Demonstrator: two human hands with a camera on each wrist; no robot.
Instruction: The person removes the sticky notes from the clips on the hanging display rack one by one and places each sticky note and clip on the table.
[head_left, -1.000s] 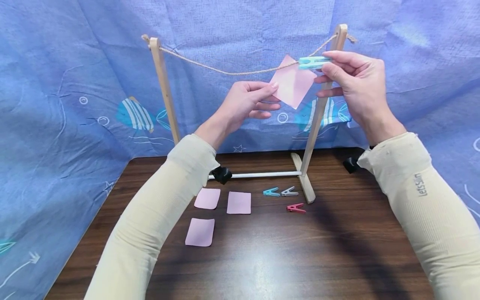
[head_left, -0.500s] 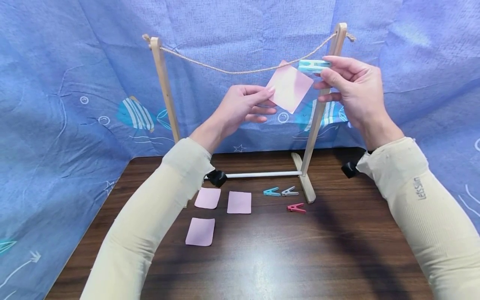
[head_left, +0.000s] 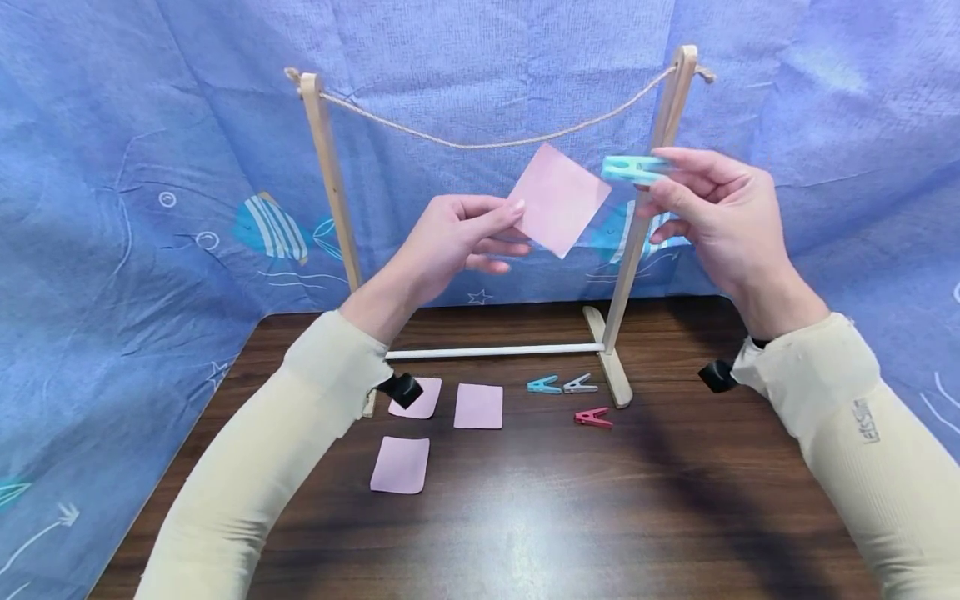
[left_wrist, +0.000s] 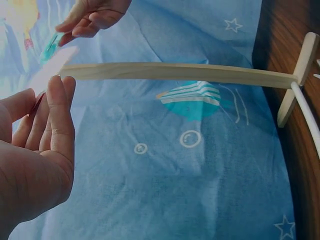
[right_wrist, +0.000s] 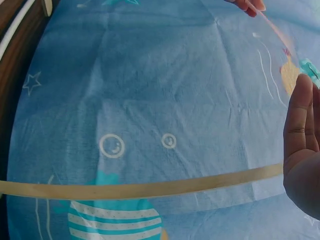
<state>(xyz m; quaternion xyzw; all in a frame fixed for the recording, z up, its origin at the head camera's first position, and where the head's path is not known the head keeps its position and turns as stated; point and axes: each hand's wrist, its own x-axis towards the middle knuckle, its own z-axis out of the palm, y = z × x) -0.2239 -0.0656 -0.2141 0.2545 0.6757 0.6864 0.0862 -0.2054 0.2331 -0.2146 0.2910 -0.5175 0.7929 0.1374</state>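
Observation:
My left hand (head_left: 472, 233) pinches a square pink sheet (head_left: 562, 200) by its left corner, between thumb and fingers. The sheet is turned like a diamond, its top corner just under the sagging rope (head_left: 487, 147). To its right, my right hand (head_left: 727, 217) pinches a light turquoise clothespin (head_left: 633, 169) by its handle end, the other end pointing at the sheet with a small gap between. In the left wrist view the sheet (left_wrist: 52, 70) appears nearly edge-on below the clothespin (left_wrist: 51, 47). The right wrist view catches only part of the clothespin (right_wrist: 311, 71) past the fingers.
The rope hangs between two wooden posts (head_left: 330, 175), joined low down by a white bar (head_left: 495, 352). On the dark wooden table (head_left: 600, 517) lie three pink squares (head_left: 478, 406), plus a blue clothespin (head_left: 543, 384), a grey clothespin (head_left: 580, 383) and a red clothespin (head_left: 593, 417).
Both hands have come down from the rope. The sheet, earlier overlapping the rope, has moved down and left with my left hand; the clothespin has come down in my right.

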